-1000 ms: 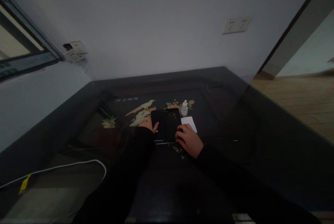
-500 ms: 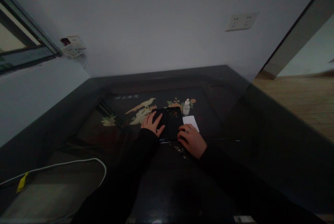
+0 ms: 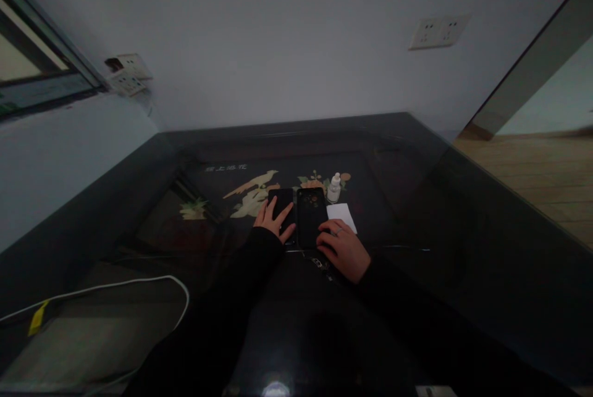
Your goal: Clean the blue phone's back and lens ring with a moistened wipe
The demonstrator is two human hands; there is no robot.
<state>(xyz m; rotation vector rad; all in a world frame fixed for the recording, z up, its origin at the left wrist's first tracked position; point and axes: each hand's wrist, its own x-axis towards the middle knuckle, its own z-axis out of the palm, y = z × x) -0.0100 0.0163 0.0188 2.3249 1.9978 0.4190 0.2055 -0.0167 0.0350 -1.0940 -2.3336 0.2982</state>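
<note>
Two black phones lie side by side on a dark glass-topped table (image 3: 417, 199). My left hand (image 3: 274, 221) lies flat, fingers spread, on the left phone (image 3: 283, 199). My right hand (image 3: 343, 249) rests at the near end of the right phone (image 3: 310, 213), its fingers curled against the phone's edge. That phone shows its back with a camera cluster at the far end. A small white dropper bottle (image 3: 334, 188) stands just beyond the phones. A white square of paper or cloth (image 3: 341, 215) lies right of the right phone, beside my right hand.
Under the glass, the table has a painted bird and flowers (image 3: 252, 190). A white cable with a yellow tag (image 3: 139, 289) curves over the near left. Wall sockets (image 3: 438, 31) sit on the far wall, more sockets (image 3: 123, 73) at the left corner. Wooden floor (image 3: 546, 175) lies beyond the right edge.
My left hand has moved from the left phone's near left edge up onto its face, fingers spread. The two phones now lie a little apart. My right hand has barely moved.
</note>
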